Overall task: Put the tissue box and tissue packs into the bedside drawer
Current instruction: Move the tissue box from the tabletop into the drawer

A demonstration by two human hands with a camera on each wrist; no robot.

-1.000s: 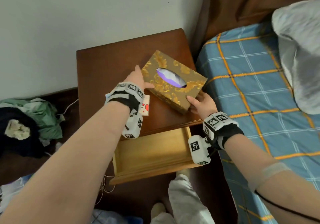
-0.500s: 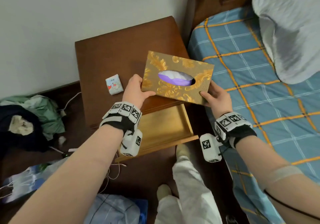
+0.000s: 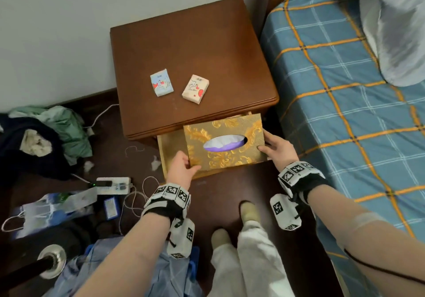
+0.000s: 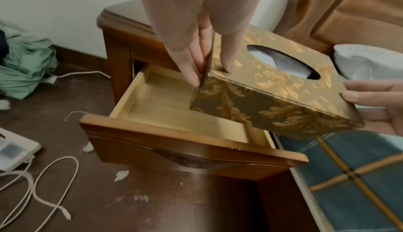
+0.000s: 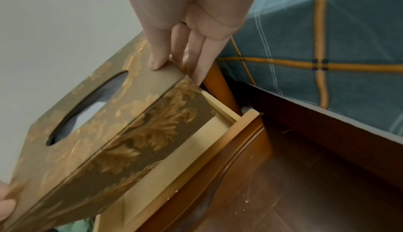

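1. The bedside drawer (image 3: 171,149) is seen pulled out under the bench (image 3: 190,50).
2. The tissue box (image 3: 224,144), lifted off the bench a second ago, is now held over the drawer, gripped endwise by left hand (image 3: 181,170) and right hand (image 3: 279,149) fingers (image 4: 191,70).
3. Two tissue packs, blue (image 3: 161,85) and pink (image 3: 195,89), are left on the bench.

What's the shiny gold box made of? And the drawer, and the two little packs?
The tissue box looks like stiff board wrapped in gold leaf-patterned fabric or paper; which one is unclear. The drawer is pale bare wood inside, with a glossy dark front. The blue tissue pack and pink tissue pack look wrapped in thin printed plastic.
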